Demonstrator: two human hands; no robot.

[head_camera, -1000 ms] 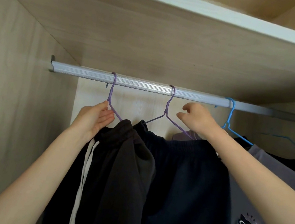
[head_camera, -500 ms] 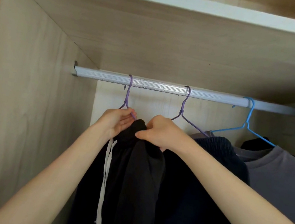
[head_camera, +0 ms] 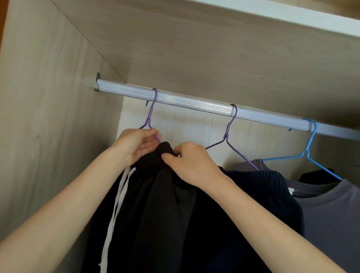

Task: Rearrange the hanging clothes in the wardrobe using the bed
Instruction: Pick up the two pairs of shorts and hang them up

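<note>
State of left hand [head_camera: 136, 144]: fingers curled round the shoulder wire of the leftmost purple hanger [head_camera: 151, 112], just below its neck. State of right hand [head_camera: 189, 164]: thumb and fingers pinching the bunched top of the black garment [head_camera: 162, 205], just beside the left hand. Location of black garment — draped on that hanger at the left end of the wardrobe rail [head_camera: 191, 102], white drawcord [head_camera: 117, 197] dangling at its left edge. Further right along the rail — second purple hanger [head_camera: 228, 132] with navy garment [head_camera: 244, 218], then blue hanger [head_camera: 306, 152] with grey sweatshirt [head_camera: 338, 222].
</note>
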